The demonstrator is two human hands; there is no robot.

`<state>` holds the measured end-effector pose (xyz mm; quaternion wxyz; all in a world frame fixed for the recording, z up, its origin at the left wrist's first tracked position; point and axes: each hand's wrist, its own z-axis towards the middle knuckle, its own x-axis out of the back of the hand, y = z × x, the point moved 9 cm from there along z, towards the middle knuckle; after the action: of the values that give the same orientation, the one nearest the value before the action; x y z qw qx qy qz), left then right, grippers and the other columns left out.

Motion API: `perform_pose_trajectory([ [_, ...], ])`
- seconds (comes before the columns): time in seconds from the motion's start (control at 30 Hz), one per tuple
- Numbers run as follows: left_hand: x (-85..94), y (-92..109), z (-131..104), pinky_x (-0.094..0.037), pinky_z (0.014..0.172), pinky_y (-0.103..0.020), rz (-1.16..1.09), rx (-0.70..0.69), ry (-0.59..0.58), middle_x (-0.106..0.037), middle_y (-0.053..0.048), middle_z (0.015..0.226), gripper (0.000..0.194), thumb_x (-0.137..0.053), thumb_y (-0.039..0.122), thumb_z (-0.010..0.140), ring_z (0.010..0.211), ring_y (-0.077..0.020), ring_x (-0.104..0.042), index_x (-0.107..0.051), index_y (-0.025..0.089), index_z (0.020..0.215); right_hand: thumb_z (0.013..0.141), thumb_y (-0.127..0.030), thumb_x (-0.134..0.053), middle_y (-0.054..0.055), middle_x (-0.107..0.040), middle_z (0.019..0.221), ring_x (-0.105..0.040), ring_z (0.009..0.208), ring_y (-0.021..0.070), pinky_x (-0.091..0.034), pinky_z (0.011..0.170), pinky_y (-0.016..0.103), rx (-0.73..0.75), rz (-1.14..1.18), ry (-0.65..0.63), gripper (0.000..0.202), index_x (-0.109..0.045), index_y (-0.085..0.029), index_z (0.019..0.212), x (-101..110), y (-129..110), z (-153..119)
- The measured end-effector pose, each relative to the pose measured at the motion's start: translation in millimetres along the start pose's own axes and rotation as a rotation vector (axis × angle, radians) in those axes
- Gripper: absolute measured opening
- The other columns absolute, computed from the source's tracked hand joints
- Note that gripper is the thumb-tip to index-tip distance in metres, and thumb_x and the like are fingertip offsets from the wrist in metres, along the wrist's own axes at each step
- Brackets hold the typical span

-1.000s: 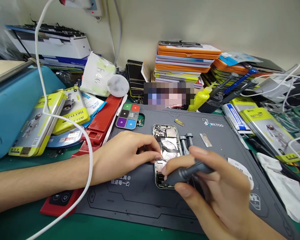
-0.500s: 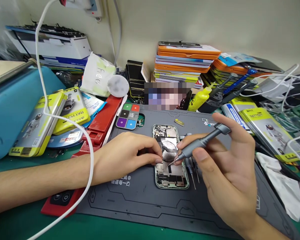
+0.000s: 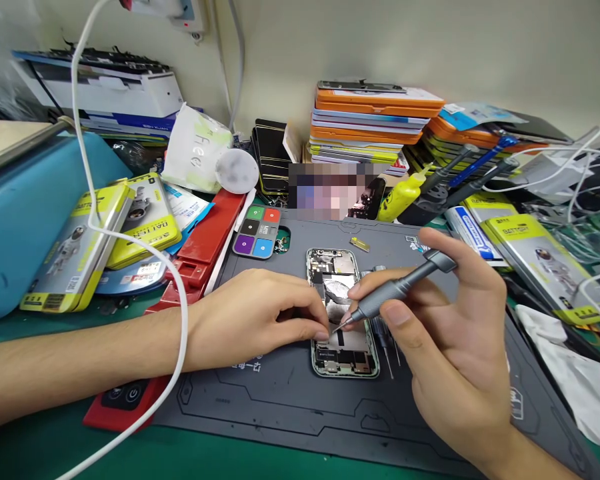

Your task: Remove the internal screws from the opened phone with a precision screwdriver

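An opened smartphone (image 3: 350, 341) lies on the dark grey repair mat (image 3: 280, 413), its inner parts and a silvery, crumpled-looking patch exposed. My right hand (image 3: 445, 347) is closed around a grey precision screwdriver (image 3: 393, 293), with a finger up against its cap. The screwdriver leans down to the left, and its thin tip is over the middle of the phone. At the phone's left side, my left hand (image 3: 265, 310) has thumb and index finger pinched together near that tip. Whatever is between those fingertips is hidden. More screwdrivers (image 3: 386, 343) lie just right of the phone, partly covered by my right hand.
A coloured magnetic screw tray (image 3: 255, 231) sits at the mat's back left. A small yellow-and-metal piece (image 3: 360, 245) lies behind the phone. Battery boxes (image 3: 545, 260) flank the mat. A white cable (image 3: 183, 320) hangs across my left forearm. Stacked orange cases (image 3: 375, 103) stand at the back.
The left fingertips have shifted slightly right and down over the phone. The screwdriver tip has moved slightly left, closer to them. The phone stays in place.
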<state>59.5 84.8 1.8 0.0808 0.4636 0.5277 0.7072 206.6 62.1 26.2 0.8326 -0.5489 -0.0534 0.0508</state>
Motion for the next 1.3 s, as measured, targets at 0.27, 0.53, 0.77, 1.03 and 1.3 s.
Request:
perform_pose_trajectory([
  [0.27, -0.3, -1.9, -0.4, -0.046, 0.085, -0.018, 0.012, 0.011, -0.005, -0.081, 0.004, 0.102, 0.009, -0.07, 0.025, 0.104, 0.096, -0.0113, -0.073, -0.076, 0.019, 0.1, 0.105, -0.013, -0.057, 0.004, -0.075, 0.104, -0.074, 0.086, 0.0193, -0.068, 0.074, 0.033, 0.004, -0.03, -0.018, 0.054, -0.044, -0.036, 0.152, -1.7, 1.2, -0.3],
  [0.53, 0.0, -1.6, 0.9, -0.047, 0.084, -0.018, 0.03, 0.004, 0.0, -0.081, 0.004, 0.102, 0.009, -0.07, 0.025, 0.104, 0.095, -0.0117, -0.074, -0.076, 0.02, 0.1, 0.106, -0.011, -0.054, 0.005, -0.074, 0.109, -0.073, 0.09, 0.0177, -0.066, 0.081, 0.033, 0.008, -0.037, -0.045, 0.054, -0.041, -0.033, 0.153, -3.5, 1.5, -1.7],
  [0.77, -0.7, -0.5, 0.2, -0.047, 0.084, -0.02, 0.053, -0.008, -0.013, -0.081, 0.003, 0.101, 0.009, -0.071, 0.026, 0.104, 0.095, -0.0137, -0.074, -0.076, 0.02, 0.1, 0.105, -0.007, -0.053, 0.006, -0.07, 0.115, -0.072, 0.101, 0.02, -0.066, 0.082, 0.036, 0.063, -0.073, -0.059, 0.059, -0.04, -0.034, 0.155, -4.3, 0.4, -3.7],
  [1.03, -1.0, -4.0, 0.1, -0.046, 0.083, -0.022, 0.082, 0.013, -0.003, -0.081, 0.003, 0.101, 0.011, -0.07, 0.028, 0.104, 0.095, -0.0148, -0.073, -0.077, 0.02, 0.102, 0.104, -0.006, -0.053, 0.01, -0.062, 0.126, -0.07, 0.111, 0.0243, -0.067, 0.085, 0.043, 0.126, -0.166, -0.089, 0.062, -0.04, -0.037, 0.156, -7.8, -4.1, -6.0],
  [1.3, -1.7, -3.7, -0.5, -0.047, 0.08, -0.023, 0.083, 0.028, -0.012, -0.08, 0.003, 0.099, 0.01, -0.069, 0.027, 0.103, 0.093, -0.0151, -0.073, -0.077, 0.021, 0.101, 0.103, -0.005, -0.054, 0.012, -0.053, 0.139, -0.07, 0.112, 0.0233, -0.066, 0.087, 0.042, 0.127, -0.184, -0.092, 0.064, -0.04, -0.037, 0.157, -8.5, -4.5, -7.2],
])
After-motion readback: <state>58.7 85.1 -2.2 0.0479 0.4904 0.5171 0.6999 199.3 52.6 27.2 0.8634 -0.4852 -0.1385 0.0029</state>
